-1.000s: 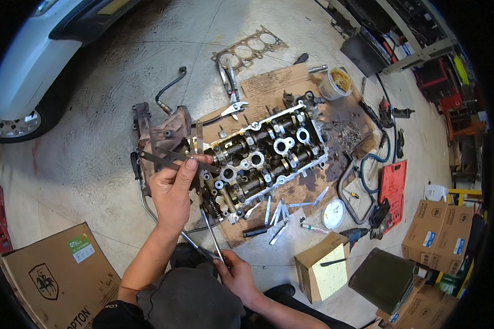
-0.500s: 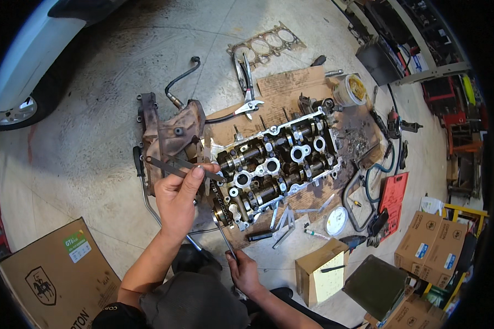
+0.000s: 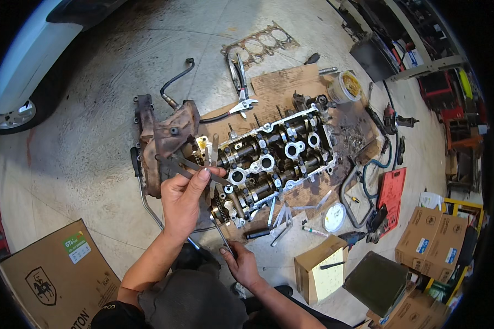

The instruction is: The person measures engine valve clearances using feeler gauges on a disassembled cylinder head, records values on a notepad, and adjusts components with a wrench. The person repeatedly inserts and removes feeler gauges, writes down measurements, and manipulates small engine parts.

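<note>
My left hand [image 3: 182, 205] pinches a fan of thin feeler gauge blades [image 3: 173, 166] between thumb and fingers. The blades hover over the near left end of a cylinder head [image 3: 280, 159], its camshafts exposed; whether any blade touches it I cannot tell. Below that corner, my right hand [image 3: 243, 267] is closed around the lower end of a slim metal wrench [image 3: 221, 234], thumb raised along it. The wrench's upper end meets the cam sprocket [image 3: 219, 211]. Loose feeler blades [image 3: 281, 223] lie on the cardboard [image 3: 280, 82] in front of the head.
Left of the head sits a rusty manifold [image 3: 173, 129]. Pliers [image 3: 241, 104] and a head gasket [image 3: 260, 44] lie beyond. To the right are a tub [image 3: 346, 88], a red tool case [image 3: 392, 200] and hoses. A carton with a notepad [image 3: 328, 274] stands near my right arm.
My view has shifted slightly, moving the cylinder head left in the picture. The blades in my left hand now fan differently, one standing more upright. My right thumb has lifted somewhat from the wrench.
</note>
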Motion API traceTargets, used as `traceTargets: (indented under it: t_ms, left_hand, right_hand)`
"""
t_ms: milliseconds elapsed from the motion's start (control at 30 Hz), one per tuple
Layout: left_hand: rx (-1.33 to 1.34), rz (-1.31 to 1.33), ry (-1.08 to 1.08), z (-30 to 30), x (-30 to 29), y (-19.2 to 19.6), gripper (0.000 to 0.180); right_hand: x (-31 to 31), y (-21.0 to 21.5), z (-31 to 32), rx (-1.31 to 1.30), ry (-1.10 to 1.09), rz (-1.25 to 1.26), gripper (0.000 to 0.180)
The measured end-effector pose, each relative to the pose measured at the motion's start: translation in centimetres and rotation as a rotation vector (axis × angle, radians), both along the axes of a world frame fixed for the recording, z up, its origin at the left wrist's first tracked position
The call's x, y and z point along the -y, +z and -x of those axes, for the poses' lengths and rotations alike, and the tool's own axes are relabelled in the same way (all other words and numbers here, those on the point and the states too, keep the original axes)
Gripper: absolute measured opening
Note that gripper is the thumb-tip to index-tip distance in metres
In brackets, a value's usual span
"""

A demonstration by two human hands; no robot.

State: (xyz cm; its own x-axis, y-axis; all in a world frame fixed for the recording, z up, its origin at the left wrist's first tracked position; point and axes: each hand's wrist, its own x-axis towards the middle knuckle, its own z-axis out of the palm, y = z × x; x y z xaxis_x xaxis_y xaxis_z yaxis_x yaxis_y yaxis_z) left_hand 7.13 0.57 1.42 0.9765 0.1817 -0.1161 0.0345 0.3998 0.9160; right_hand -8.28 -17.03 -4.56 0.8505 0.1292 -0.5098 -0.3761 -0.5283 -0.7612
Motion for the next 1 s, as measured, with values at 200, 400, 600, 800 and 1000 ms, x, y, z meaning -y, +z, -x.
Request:
traceTargets:
  t_ms: [200,400,600,800,1000]
  left_hand:
    - [-0.094,0.033,-0.178,0.8,0.5,0.6,0.026]
    - [-0.246,0.053,-0.633,2.8,1.8,1.9,0.025]
    - [-0.179,0.086,-0.784,3.8,1.9,1.7,0.024]
    - [-0.079,0.001,-0.796,4.7,1.4,0.5,0.021]
    - [-0.11,-0.03,-0.835,4.3,0.7,-0.1,0.02]
  right_hand:
    - [1.6,4.1,-3.5,0.442,-0.157,0.051,0.022]
    - [3.9,9.0,-10.4,-0.062,-0.46,-0.525,0.025]
    - [4.2,9.3,-11.6,-0.198,-0.328,-0.632,0.023]
    - [4.0,9.6,-10.8,-0.215,-0.242,-0.673,0.024]
    - [3.8,8.9,-11.2,-0.156,-0.288,-0.491,0.019]
